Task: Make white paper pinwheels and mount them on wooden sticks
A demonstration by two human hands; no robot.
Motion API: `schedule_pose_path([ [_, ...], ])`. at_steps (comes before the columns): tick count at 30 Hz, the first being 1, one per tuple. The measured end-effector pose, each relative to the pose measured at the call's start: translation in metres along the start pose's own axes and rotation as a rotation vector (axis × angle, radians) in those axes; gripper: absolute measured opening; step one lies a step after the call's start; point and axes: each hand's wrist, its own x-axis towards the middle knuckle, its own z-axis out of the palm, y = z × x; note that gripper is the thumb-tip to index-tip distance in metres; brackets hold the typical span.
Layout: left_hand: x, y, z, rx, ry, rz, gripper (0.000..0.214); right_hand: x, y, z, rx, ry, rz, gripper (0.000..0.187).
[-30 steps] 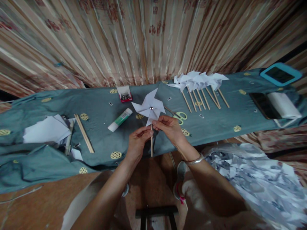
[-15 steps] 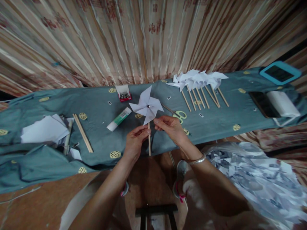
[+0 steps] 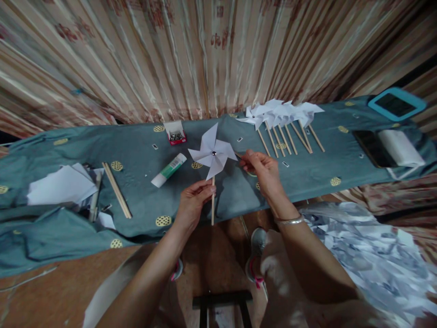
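Observation:
My left hand [image 3: 195, 200] pinches the wooden stick of a white paper pinwheel [image 3: 209, 163] just below its blades. The pinwheel is upright over the near part of the table, with a shiny round pin at its centre. My right hand [image 3: 262, 171] is curled closed close to the tip of the right blade. Whether its fingertips touch that blade or hold anything, I cannot make out. Beneath this hand lie scissors, mostly covered, with a bit of the light green handle [image 3: 251, 174] showing. A green-and-white glue stick [image 3: 169, 170] lies left of the pinwheel.
Finished pinwheels [image 3: 283, 114] lie in a row at the back right. A small red box of metal pins [image 3: 176, 137] stands behind the glue stick. Bare sticks [image 3: 116, 190] and paper sheets [image 3: 61, 184] are on the left. A phone [image 3: 373, 149] lies far right.
My right hand has moved right, from beside the stick to the right blade's tip and over the scissors. The pinwheel has shifted slightly right, still in my left hand.

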Motion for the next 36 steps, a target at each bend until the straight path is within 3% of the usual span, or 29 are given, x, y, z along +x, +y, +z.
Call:
schedule_pose_path([
  [9, 0.0, -0.005, 0.0, 0.048, -0.038, 0.019, 0.035, -0.001, 0.007, 0.005, 0.141, -0.083, 0.032, 0.037],
  [16, 0.001, -0.008, 0.0, 0.071, -0.045, 0.036, 0.034, -0.003, 0.004, 0.011, 0.182, -0.13, 0.036, 0.039],
  [36, 0.002, -0.009, -0.002, 0.081, -0.051, 0.034, 0.033, -0.002, 0.003, 0.023, 0.253, -0.045, 0.037, 0.04],
])
